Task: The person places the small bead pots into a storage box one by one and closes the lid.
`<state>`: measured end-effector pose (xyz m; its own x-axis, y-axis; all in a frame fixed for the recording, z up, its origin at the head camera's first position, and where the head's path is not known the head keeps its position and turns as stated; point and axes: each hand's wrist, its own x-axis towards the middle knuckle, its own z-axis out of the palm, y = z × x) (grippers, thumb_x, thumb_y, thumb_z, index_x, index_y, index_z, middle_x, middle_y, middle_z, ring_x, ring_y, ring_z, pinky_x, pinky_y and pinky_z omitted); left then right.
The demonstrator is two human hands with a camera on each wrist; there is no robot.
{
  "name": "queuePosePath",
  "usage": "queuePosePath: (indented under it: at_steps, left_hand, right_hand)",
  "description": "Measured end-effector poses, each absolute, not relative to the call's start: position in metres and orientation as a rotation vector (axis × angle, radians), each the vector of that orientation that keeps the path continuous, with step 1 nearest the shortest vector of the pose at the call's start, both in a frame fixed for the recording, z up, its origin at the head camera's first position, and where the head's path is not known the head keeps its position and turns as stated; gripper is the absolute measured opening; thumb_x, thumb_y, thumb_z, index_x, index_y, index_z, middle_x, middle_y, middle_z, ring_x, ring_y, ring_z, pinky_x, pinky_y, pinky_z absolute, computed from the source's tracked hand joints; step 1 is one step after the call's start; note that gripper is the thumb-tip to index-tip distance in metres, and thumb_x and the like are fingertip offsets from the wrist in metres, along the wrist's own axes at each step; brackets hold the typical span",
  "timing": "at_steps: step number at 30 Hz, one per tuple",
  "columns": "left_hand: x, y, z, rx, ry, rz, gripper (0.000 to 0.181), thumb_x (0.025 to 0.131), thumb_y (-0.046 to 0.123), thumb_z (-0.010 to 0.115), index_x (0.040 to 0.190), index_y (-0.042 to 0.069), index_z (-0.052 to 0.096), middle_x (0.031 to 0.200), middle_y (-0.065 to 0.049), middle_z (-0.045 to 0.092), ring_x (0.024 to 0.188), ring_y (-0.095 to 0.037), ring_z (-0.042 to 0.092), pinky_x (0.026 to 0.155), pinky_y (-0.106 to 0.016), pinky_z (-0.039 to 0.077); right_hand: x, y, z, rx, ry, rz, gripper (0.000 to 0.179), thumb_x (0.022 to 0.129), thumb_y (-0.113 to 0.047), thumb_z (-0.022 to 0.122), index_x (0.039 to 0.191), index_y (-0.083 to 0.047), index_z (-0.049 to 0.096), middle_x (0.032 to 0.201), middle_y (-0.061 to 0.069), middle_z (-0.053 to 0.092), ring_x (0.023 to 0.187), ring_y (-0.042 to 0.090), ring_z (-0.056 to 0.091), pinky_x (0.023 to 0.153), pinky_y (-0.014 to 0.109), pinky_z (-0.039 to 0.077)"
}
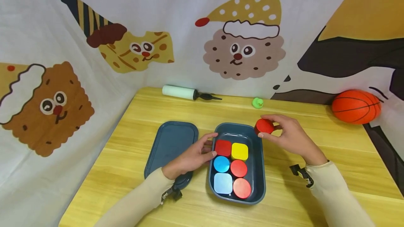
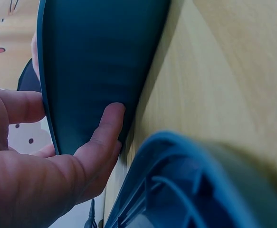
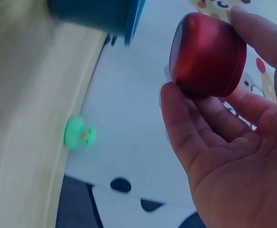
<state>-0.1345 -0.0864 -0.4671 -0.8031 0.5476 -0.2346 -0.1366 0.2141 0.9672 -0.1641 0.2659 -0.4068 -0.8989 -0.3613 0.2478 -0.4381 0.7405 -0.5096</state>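
My right hand [image 1: 288, 134] holds a round red tin [image 1: 264, 126] between thumb and fingers, above the far right corner of a dark blue box [image 1: 262, 174]. In the right wrist view the tin [image 3: 207, 54] looks metallic, tilted sideways. My left hand [image 1: 197, 155] grips the box's left wall, thumb and a fingertip at the rim. Other fingers lie along the outside wall [image 2: 90, 71] in the left wrist view. Inside the box stand a square red tin [image 1: 223, 148], a square yellow one [image 1: 240, 151], a round blue one [image 1: 222, 164], a square light-blue one [image 1: 223, 183] and two round red ones.
A dark blue lid [image 1: 172, 139] lies left of the box, partly under my left forearm. Along the back edge are a pale green hand pump [image 1: 180, 92] and a green rubber duck [image 1: 257, 103]. An orange basketball [image 1: 356, 107] sits at the back right. Printed cloth hangs behind.
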Motion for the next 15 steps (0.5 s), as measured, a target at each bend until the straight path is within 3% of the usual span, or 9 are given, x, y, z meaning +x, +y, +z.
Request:
queuePosePath:
  at_steps: [9, 15]
  left_hand:
    - [-0.137, -0.087, -0.470, 0.383, 1.954, 1.622, 0.066, 0.109, 0.016, 0.061, 0.166, 0.027, 0.031, 0.155, -0.016, 0.047, 0.133, -0.031, 0.059, 0.097, -0.041, 0.061]
    - [-0.137, -0.088, -0.469, 0.377, 1.954, 1.616, 0.066, 0.109, 0.017, 0.061, 0.166, 0.028, 0.031, 0.155, -0.015, 0.047, 0.132, -0.030, 0.060, 0.097, -0.041, 0.061]
  right_hand:
    - [-0.175, 0.228, -0.416, 0.731, -2.812, 0.996, 0.063, 0.085, -0.029, 0.091, 0.139, -0.008, 0.067, 0.136, 0.011, 0.067, 0.112, 0.026, 0.065, 0.087, 0.051, 0.064]
    - [-0.183, 0.204, -0.428, 0.836, -2.784, 1.026, 0.062, 0.085, -0.026, 0.092, 0.139, -0.009, 0.067, 0.132, 0.008, 0.068, 0.108, 0.024, 0.067, 0.087, 0.046, 0.064]
